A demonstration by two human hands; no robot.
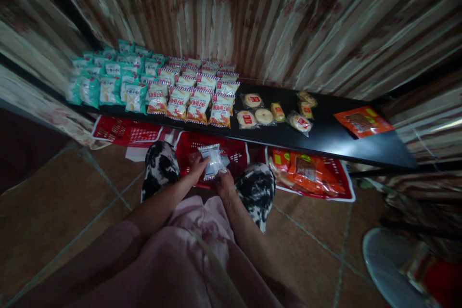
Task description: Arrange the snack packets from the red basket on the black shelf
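Note:
Between my knees, my left hand [199, 167] and my right hand [225, 181] are both closed on a small white-and-blue snack bag [212, 161]. The left grips its left edge, the right its lower right corner. Below the bag is a red plastic basket [238, 149], partly covered by it and by my hands. On the black shelf [212, 127] just beyond stand rows of striped snack bags [198, 106]. Teal snack bags [110, 89] are packed close to their left.
Round wrapped cakes [264, 116] and an orange packet [363, 122] lie further right on the shelf. A red basket of orange packets [306, 173] stands beside my right knee, another red basket [126, 130] beyond my left knee. A pleated curtain [252, 19] hangs behind.

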